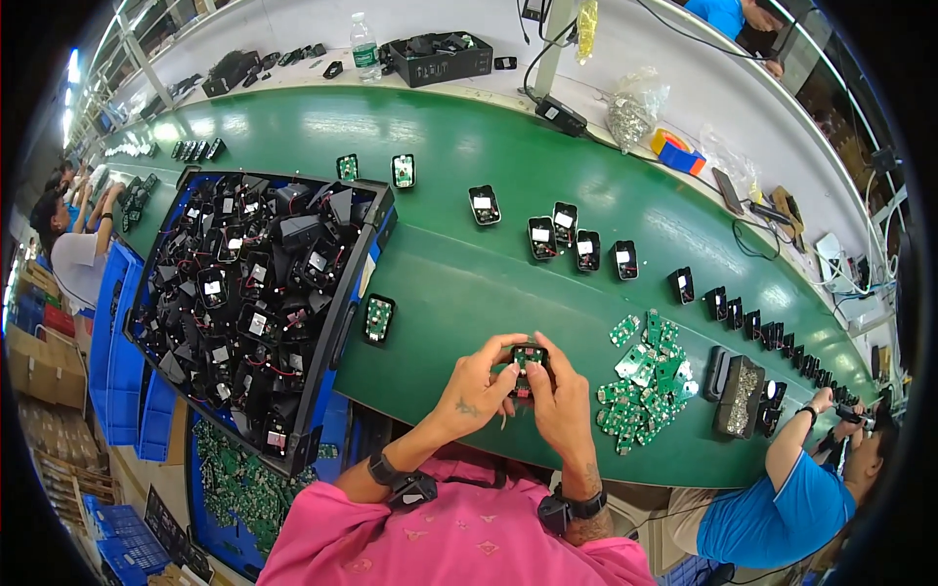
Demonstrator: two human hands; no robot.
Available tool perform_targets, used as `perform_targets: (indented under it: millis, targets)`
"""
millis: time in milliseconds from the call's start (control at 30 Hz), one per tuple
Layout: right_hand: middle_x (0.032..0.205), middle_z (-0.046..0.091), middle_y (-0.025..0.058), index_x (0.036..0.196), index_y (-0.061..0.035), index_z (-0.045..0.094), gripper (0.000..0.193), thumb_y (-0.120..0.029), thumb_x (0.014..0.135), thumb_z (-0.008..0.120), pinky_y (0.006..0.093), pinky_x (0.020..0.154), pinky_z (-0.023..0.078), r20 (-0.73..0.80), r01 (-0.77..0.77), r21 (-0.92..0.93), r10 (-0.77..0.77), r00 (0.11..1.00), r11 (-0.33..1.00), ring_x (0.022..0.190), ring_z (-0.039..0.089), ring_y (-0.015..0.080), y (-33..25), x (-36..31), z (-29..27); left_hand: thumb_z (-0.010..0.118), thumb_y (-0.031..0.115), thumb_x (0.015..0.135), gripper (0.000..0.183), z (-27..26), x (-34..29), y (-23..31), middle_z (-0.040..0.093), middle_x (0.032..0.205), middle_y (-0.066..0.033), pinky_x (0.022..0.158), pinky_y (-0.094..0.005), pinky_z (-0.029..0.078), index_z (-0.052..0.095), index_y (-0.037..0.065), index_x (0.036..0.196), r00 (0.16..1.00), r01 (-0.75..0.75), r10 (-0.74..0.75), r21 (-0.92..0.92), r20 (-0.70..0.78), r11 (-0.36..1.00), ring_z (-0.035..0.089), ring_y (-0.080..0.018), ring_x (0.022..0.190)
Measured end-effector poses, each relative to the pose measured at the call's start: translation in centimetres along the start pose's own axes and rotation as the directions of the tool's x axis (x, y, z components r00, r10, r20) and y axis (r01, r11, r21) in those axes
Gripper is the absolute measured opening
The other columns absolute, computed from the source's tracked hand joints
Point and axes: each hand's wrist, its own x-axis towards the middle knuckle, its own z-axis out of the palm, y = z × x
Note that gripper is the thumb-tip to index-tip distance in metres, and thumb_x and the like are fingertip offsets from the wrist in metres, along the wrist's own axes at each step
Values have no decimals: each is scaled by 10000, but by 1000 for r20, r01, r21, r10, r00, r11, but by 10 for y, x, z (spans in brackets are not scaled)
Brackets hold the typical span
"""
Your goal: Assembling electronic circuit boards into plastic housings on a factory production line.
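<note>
With left hand [481,385] and right hand [561,398], in the head view, holding a black case [529,355] clamped from both sides, thumbs on it. Held over the green table [430,356], between loose circuit boards [645,383] on the right and a black-rimmed bin [343,327] on the left.

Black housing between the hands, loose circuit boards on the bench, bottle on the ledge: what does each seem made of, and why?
Housing: probably moulded plastic, matte-looking black, judging by its thin rim.
Circuit boards: likely rigid laminate, green-coated, being flat with small pale parts.
Bottle: seemingly clear, shiny plastic, being see-through; glass isn't ruled out.
</note>
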Motion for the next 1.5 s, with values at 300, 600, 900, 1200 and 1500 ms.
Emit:
perform_targets:
  millis: [300, 600, 900, 1200, 1500]
  targets:
    - [961, 692, 93, 1302, -7, 592, 336, -83, 977, 553, 294, 771, 527, -37, 99, 237, -93, 995, 967, 859, 638, 129, 29, 17, 23, 506, 53, 949, 420, 0, 4, 1, 668, 796, -153, 515, -327, 531, 503, -30, 1360, 987, -99, 128, 260, -97, 961, 652, -188, 531]
    - [836, 639, 69, 1396, 23, 490, 467, -149, 976, 606, 265, 577, 520, 9, -42, 241, 41, 999, 970, 632, 623, 115, 35, 32, 33, 481, 69, 961, 286, -77, 96, 1, 646, 751, -143, 494, -349, 539, 514, -11, 1234, 905, -88, 235, 385, -355, 919, 677, -225, 518]
    - [885, 677, 74, 1191, 56, 643, 317, -98, 916, 676, 247, 641, 525, -11, -25, 3, 25, 1000, 1000, 733, 634, 100, 47, -28, -15, 552, 34, 903, 361, -174, 240, -20, 680, 857, -228, 573, -409, 580, 580, -7, 1261, 805, 79, 294, 584, -515, 808, 720, -335, 668]
    - [960, 643, 178, 1094, 42, 653, 323, -115, 827, 743, 418, 764, 505, -296, 21, -631, -265, 918, 775, 864, 620, 332, 74, 3, -97, 693, 154, 777, 728, -115, 217, 12, 446, 1465, -271, 1041, -459, 448, 401, -37, 1416, 932, -26, 358, 969, -65, 245, 498, -413, 1297]
    - [1053, 568, 190, 1125, 23, 589, 504, -161, 708, 805, 479, 879, 455, -147, 4, -782, -190, 971, 623, 1038, 511, 389, 90, 66, -124, 746, 310, 703, 711, -76, 189, 11, 617, 1165, -216, 894, -491, 522, 481, 16, 1294, 939, 54, 294, 920, -180, 388, 615, -414, 1065]
